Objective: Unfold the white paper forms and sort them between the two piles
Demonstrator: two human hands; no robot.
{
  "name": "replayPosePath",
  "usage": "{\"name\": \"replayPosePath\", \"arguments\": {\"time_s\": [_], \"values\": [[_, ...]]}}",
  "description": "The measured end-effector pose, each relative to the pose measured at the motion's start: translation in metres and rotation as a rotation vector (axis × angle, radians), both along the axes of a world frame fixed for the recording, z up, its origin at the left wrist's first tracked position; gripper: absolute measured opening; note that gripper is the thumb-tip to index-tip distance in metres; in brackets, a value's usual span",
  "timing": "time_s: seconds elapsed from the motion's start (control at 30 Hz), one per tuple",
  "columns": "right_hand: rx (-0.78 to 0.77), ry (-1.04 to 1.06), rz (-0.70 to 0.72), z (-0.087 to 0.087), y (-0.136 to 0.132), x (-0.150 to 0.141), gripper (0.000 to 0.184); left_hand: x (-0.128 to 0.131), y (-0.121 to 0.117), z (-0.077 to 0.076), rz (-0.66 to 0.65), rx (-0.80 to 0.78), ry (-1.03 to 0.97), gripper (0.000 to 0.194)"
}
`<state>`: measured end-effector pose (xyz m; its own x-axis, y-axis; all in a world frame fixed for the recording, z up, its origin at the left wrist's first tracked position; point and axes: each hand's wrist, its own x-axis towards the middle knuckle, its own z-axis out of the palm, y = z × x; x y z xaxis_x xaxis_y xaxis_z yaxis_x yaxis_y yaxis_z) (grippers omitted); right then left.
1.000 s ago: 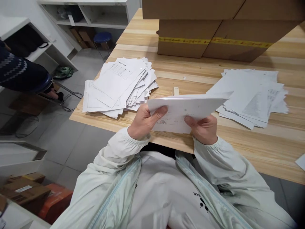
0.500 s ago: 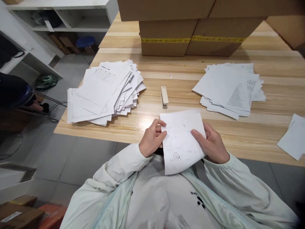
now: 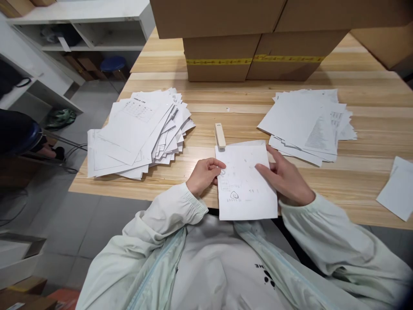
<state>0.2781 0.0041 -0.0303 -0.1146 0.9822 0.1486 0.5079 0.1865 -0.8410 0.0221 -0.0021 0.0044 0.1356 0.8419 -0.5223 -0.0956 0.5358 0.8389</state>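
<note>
A small set of white sheets (image 3: 245, 183) lies on the wooden table (image 3: 361, 181) in front of me, its near edge hanging over the table's edge. My left hand (image 3: 204, 174) pinches its left edge with curled fingers. My right hand (image 3: 284, 176) rests on its right side, thumb on top, fingers reaching under the edge. A cream stapler (image 3: 220, 135) lies just beyond the sheets' top left corner.
A fanned heap of papers (image 3: 138, 127) lies to the left, another pile (image 3: 308, 122) to the right, one loose sheet (image 3: 397, 189) at the far right. Taped cardboard boxes (image 3: 248, 60) stand at the back. Another person's dark sleeve (image 3: 16, 131) shows at the left edge.
The sheets came down from a raised, tilted hold to lie flat on the table near the stapler. Both hands stayed on their edges and moved forward with them.
</note>
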Motion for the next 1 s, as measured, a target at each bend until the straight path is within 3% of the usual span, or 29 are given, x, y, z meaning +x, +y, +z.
{"name": "replayPosePath", "arguments": {"time_s": [0.1,0.17,0.3,0.43,0.57,0.67,0.77,0.9,1.0], "values": [[0.171,-0.331,-0.071,0.03,0.022,0.017,0.047,-0.002,0.005,-0.001,-0.002,-0.028,-0.011,0.018],[0.287,-0.434,-0.095,0.052,0.041,0.012,0.037,-0.003,0.007,-0.001,0.0,-0.028,-0.019,0.018],[0.394,-0.466,0.098,0.073,0.089,-0.044,0.033,-0.001,0.006,-0.001,0.012,-0.015,-0.001,0.019],[0.419,-0.561,0.3,0.056,0.132,-0.117,0.036,0.0,0.004,-0.003,0.023,0.018,0.029,0.02],[0.39,-0.596,0.361,0.028,0.15,-0.156,0.041,-0.001,0.003,-0.009,0.009,0.022,0.031,0.019],[0.376,-0.596,0.341,0.011,0.147,-0.161,0.042,-0.002,0.003,-0.011,-0.008,0.038,0.033,0.019],[0.389,-0.595,0.314,0.005,0.144,-0.164,0.042,-0.001,0.005,-0.012,-0.013,0.06,0.025,0.019],[0.374,-0.547,0.274,0.016,0.143,-0.163,0.045,-0.002,0.004,-0.013,-0.026,0.071,0.027,0.017],[0.44,-0.358,0.212,0.028,0.13,-0.136,0.047,-0.013,-0.008,-0.013,-0.022,0.122,0.05,0.013]]}}
